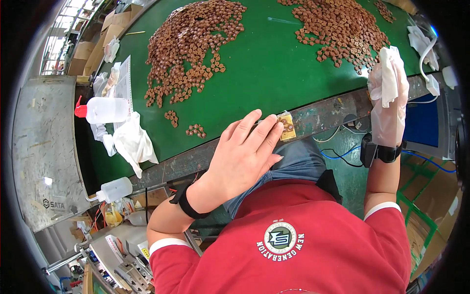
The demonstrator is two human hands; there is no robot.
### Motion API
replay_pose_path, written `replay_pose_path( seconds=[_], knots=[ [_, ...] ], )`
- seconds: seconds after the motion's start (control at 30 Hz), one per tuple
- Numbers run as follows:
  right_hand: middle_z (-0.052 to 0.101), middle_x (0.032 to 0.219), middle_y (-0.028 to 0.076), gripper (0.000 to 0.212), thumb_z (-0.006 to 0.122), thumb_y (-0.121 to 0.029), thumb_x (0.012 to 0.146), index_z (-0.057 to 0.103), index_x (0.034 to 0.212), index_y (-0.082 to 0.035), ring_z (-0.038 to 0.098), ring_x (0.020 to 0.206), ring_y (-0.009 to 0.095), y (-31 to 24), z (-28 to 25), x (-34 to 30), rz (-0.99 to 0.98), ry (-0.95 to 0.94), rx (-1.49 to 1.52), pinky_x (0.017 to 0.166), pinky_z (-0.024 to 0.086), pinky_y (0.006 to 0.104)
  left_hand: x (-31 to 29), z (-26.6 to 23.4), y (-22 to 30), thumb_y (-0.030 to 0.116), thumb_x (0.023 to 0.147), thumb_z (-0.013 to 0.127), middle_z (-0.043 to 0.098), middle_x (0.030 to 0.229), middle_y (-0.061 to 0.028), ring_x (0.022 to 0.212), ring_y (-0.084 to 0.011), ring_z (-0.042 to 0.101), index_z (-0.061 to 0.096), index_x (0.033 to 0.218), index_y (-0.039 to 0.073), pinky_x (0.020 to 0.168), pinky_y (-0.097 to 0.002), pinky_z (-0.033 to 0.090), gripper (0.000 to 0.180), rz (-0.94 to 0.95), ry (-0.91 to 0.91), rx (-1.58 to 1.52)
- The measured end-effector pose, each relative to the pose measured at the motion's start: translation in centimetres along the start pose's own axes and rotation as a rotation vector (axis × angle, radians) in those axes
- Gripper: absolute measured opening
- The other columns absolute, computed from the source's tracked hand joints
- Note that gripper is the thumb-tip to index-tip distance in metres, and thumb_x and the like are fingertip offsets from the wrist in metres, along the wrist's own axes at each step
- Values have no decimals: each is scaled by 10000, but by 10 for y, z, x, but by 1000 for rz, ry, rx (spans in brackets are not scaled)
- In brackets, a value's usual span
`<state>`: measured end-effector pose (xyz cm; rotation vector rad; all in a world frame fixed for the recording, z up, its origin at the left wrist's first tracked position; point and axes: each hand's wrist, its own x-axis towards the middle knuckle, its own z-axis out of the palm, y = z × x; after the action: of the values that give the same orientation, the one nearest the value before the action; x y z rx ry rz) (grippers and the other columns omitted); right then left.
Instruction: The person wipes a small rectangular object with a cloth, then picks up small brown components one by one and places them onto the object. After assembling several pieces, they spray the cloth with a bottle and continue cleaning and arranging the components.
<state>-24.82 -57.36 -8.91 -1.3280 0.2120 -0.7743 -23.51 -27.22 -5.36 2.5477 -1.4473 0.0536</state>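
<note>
My left hand (243,154) is bare, its fingers stretched out and lying close together at the bench's front edge. Its fingertips cover the left side of a small yellow block (289,131) with a few round brown pieces on it; whether they press on it is hidden. To the far right, my right hand (387,110) wears a thin translucent glove. Its fingers are closed on a white cloth (390,73), held up beside the bench's right end.
Two big spreads of small brown pieces (191,44) (338,29) cover the far green bench top (259,73). Two small clusters (196,130) lie nearer. At left are a clear bottle with red nozzle (105,110), crumpled white cloths (134,142) and another clear bottle (115,189). A white cable (425,59) hangs right.
</note>
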Motion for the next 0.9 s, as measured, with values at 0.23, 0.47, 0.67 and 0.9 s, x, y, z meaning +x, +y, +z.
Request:
replay_pose_path(
  seconds=[0.23,0.47,0.67,0.9],
  knots=[
    [559,890,-22,324,564,-295,964,559,1157,-34,506,724,60,-21,9,6,276,-159,-126,594,393,206,-16,0,-7,212,803,700,530,1275,-118,1169,-317,504,586,1228,56,956,-423,425,467,-63,183,-194],
    [596,793,41,202,665,-187,869,623,1013,-52,571,643,178,-23,89,-8,-462,-1021,-699,564,464,306,-38,22,-35,77,842,663,593,1163,-140,1053,-302,580,597,1179,37,921,-399,458,345,-366,563,-271],
    [525,646,77,218,713,-116,649,584,817,-69,568,597,285,-14,125,-31,-757,-1472,-772,544,465,396,-39,30,-38,53,844,653,618,1106,-136,1021,-296,593,605,1142,27,896,-381,471,303,-388,591,-323],
    [542,664,88,220,704,-95,656,557,818,-64,572,593,282,-30,101,-20,-622,-1501,-829,525,456,397,-42,28,-37,34,836,644,634,1058,-135,1001,-294,600,613,1120,26,879,-385,478,285,-424,603,-393]
  ],
)
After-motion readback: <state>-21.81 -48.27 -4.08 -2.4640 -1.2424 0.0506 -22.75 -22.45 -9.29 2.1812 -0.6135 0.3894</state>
